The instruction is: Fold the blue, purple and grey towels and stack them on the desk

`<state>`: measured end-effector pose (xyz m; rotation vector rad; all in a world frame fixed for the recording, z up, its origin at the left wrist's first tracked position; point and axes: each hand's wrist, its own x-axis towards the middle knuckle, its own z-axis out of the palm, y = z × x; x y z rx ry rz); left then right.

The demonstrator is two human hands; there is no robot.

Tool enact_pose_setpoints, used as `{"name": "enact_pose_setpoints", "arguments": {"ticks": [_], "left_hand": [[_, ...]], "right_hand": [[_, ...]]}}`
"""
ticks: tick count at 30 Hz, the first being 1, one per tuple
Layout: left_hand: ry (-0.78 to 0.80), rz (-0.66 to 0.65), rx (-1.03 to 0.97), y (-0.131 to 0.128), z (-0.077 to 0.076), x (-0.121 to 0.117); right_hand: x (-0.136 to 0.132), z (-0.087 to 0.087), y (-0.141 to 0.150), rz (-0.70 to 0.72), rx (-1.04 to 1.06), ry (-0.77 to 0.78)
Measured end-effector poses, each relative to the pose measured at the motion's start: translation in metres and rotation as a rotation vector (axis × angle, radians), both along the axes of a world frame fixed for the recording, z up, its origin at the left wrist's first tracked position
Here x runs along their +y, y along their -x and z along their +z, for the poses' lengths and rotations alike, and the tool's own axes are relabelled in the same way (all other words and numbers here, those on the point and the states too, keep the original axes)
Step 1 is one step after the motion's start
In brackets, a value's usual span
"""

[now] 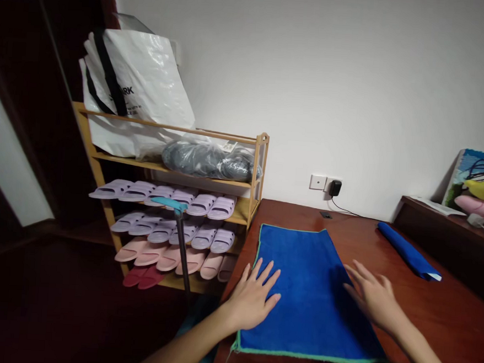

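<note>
- your left hand (pixel 250 305), fingers released, rests on the blue cloth (pixel 300 296) by the worktop's (pixel 443 323) left edge
- your right hand (pixel 373 301), ungripping, nears the cloth's right side

Noted black capitals "RK" (pixel 128 90), ending a partly hidden word, on white bag (pixel 154 70). Unable to read smaller print (pixel 130 109) below.

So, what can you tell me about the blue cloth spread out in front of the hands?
The blue cloth looks soft and matte, roughly rectangular, with a thin green stitched edge and a loose thread at its near left corner. It lies unfolded and nearly flat on the reddish-brown table. The left hand rests open on its left side; the right hand is at its right edge, contact unclear.
</note>
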<state>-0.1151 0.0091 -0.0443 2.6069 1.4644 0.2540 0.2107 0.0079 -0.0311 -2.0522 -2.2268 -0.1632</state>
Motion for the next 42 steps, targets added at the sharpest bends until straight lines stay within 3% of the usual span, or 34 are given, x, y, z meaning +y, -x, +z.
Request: {"name": "enact_pose_setpoints", "arguments": {"ticks": [3,7,11,18,21,24,29,32,34,37,40,42], "left_hand": [[-0.025,-0.001,0.005,0.001,-0.003,0.001],[-0.05,-0.02,-0.011,0.002,-0.006,0.001],[-0.037,-0.011,-0.021,0.002,-0.005,0.001],[0.033,0.006,-0.019,0.002,0.003,-0.003],[0.033,0.011,-0.026,0.003,0.003,-0.004],[0.025,0.015,-0.032,0.002,0.002,-0.003],[-0.045,0.012,-0.066,0.005,0.003,-0.009],[-0.156,-0.018,-0.109,0.017,0.0,-0.03],[-0.186,-0.096,-0.125,0.027,-0.004,-0.047],[-0.137,-0.151,-0.105,0.039,-0.004,-0.063],[-0.073,-0.136,-0.092,0.041,0.003,-0.063],[-0.024,-0.148,-0.091,0.041,0.008,-0.059]], "right_hand": [[0.001,-0.003,0.062,0.266,0.158,0.103],[0.001,-0.019,0.107,0.327,0.215,0.159],[0.002,-0.03,0.087,0.309,0.213,0.136],[0.003,-0.06,-0.014,-0.036,0.245,0.08],[-0.005,-0.07,-0.036,-0.105,0.206,-0.001],[-0.021,-0.072,-0.017,-0.065,0.097,-0.21],[-0.053,-0.079,0.067,0.308,-0.153,-0.573],[-0.063,-0.085,0.092,0.317,-0.181,-0.726],[-0.063,-0.087,0.094,0.287,-0.155,-0.739],[-0.059,-0.083,0.089,0.259,-0.104,-0.62],[-0.053,-0.074,0.085,0.26,-0.069,-0.431],[-0.052,-0.066,0.086,0.271,-0.058,-0.389]]}}
